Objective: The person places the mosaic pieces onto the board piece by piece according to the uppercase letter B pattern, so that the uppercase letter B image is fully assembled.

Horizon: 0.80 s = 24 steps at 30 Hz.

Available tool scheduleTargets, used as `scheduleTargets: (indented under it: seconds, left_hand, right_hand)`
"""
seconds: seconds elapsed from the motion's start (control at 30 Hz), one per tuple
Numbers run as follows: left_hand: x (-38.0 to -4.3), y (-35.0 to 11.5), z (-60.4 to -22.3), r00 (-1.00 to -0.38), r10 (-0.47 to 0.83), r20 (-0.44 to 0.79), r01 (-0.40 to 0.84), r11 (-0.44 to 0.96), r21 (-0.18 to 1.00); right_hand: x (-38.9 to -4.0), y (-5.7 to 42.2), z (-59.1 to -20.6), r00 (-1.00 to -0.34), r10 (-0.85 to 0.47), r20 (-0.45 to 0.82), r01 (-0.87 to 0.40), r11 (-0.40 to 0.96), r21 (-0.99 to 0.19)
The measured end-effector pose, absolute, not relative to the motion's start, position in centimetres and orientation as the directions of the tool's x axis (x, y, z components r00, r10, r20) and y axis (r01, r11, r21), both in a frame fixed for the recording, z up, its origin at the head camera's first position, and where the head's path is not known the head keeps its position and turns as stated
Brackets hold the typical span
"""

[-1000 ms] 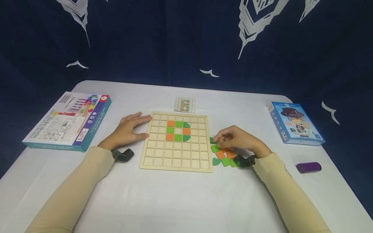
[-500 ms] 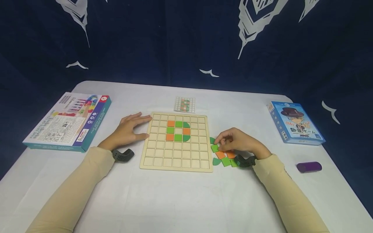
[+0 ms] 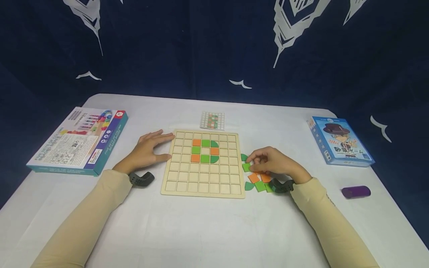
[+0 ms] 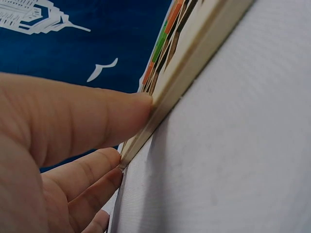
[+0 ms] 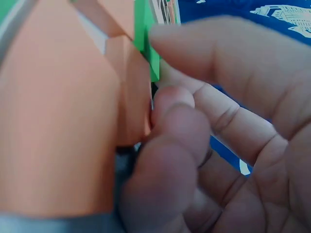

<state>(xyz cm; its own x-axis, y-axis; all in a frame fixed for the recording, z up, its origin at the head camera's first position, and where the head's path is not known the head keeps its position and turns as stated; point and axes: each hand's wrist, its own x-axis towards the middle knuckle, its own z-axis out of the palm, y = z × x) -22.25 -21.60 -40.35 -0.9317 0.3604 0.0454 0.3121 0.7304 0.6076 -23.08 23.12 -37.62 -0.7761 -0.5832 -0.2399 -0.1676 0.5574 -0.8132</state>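
Observation:
A wooden grid board lies on the table, with orange, light green and dark green pieces set in its upper middle cells. My left hand touches the board's left edge with thumb and fingertips, fingers extended; the left wrist view shows the thumb against the rim. Right of the board, my right hand pinches a light green square tile between thumb and index finger. In the right wrist view that green tile is by the thumb tip, while the other fingers curl beside orange tiles.
Loose orange tiles, light green tiles and dark green rounded pieces lie near my right wrist. A pattern card sits behind the board. Boxes stand left and right, with a purple cylinder nearby.
My right thumb has come down onto the light green tile, which has shifted slightly away from me and left. The left hand has stayed at the board's edge.

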Motion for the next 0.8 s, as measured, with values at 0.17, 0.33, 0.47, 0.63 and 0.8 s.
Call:
scheduleTargets:
  seconds: [0.17,0.33,0.47,0.63,0.8]
  left_hand:
    - [-22.25,-21.64,-40.41,-0.931,0.363,0.048,0.315,0.728,0.608]
    - [-22.32,-21.70,-40.46,-0.931,0.362,0.050,0.316,0.729,0.607]
    - [-22.33,-21.73,-40.44,-0.931,0.362,0.053,0.318,0.728,0.607]
    - [-22.32,-21.75,-40.45,-0.930,0.364,0.053,0.319,0.725,0.610]
    - [-22.31,-21.76,-40.51,-0.929,0.366,0.056,0.322,0.726,0.607]
  right_hand:
    - [-23.07,23.11,-37.55,-0.767,-0.591,-0.248,-0.164,0.555,-0.815]
    - [-23.05,22.98,-37.52,-0.777,-0.577,-0.250,-0.173,0.579,-0.797]
    - [-23.00,22.89,-37.49,-0.785,-0.570,-0.242,-0.193,0.596,-0.779]
    - [-22.90,22.84,-37.50,-0.790,-0.571,-0.223,-0.226,0.609,-0.760]
    - [-22.87,22.84,-37.48,-0.788,-0.581,-0.204,-0.248,0.602,-0.759]
